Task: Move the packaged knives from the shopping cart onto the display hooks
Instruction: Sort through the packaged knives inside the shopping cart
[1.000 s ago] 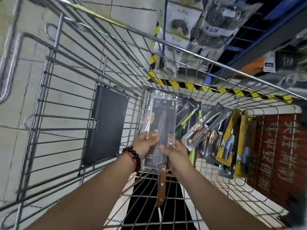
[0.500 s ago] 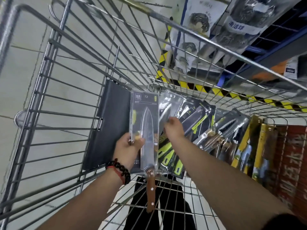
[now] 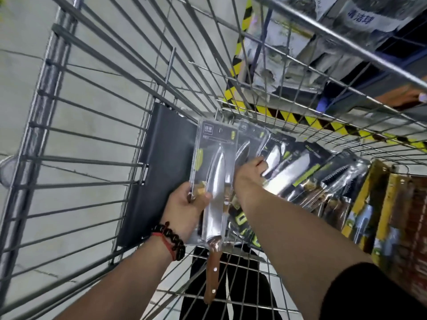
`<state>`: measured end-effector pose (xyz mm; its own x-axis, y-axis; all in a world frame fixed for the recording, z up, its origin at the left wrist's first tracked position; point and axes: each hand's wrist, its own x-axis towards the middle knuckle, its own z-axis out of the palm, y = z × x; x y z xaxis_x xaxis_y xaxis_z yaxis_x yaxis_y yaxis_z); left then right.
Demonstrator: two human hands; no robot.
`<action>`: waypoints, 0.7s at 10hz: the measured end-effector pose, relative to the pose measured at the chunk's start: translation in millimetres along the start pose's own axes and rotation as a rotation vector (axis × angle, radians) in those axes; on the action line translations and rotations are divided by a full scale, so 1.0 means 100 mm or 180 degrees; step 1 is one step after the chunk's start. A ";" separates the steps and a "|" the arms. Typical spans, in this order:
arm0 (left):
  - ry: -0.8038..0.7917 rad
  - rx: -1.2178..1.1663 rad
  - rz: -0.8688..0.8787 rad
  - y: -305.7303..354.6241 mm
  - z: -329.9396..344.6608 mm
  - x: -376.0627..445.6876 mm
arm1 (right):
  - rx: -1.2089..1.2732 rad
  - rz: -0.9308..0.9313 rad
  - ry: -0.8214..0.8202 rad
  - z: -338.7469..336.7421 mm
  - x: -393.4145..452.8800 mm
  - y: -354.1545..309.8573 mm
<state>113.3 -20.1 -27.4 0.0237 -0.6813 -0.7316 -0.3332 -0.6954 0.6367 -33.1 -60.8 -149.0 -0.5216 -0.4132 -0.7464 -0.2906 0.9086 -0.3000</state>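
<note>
Inside the wire shopping cart (image 3: 76,158), my left hand (image 3: 184,209) grips the lower part of a packaged knife (image 3: 213,172) with a grey card, a clear blister and a wooden handle sticking out below. Just to its right stands a second, similar packaged knife (image 3: 250,146); my right hand (image 3: 249,174) reaches in with its fingers curled on that pack's right edge. Several more packaged knives (image 3: 300,172) lean in a row along the cart's far side, and their lower parts are hidden by my right forearm.
A black plastic flap (image 3: 161,162) hangs on the cart's left wall behind the packs. Yellow-carded packs (image 3: 372,204) and a red box (image 3: 416,227) fill the cart's right end. Beyond the cart are yellow-black floor tape (image 3: 288,116) and hanging scourer packs (image 3: 360,17).
My head has moved closer over the cart. My left hand keeps its knife pack slightly left, while my right hand has moved further into the row and curled on the second pack.
</note>
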 end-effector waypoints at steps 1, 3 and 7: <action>0.0013 0.0020 -0.0045 0.00 -0.01 -0.01 | -0.0604 0.0257 0.0169 0.09 0.02 0.04; 0.0019 0.0075 -0.0088 -0.02 -0.03 0.01 | -0.0380 0.0594 0.0121 0.14 0.04 0.01; 0.0146 0.0241 0.0030 -0.05 -0.04 0.02 | 0.0266 0.0036 -0.0273 0.20 -0.18 0.00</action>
<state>119.0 -18.7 -30.5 0.0628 -0.6987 -0.7127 -0.4040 -0.6708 0.6220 -7.1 -52.4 -147.0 -0.4528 -0.3995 -0.7971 -0.2154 0.9165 -0.3370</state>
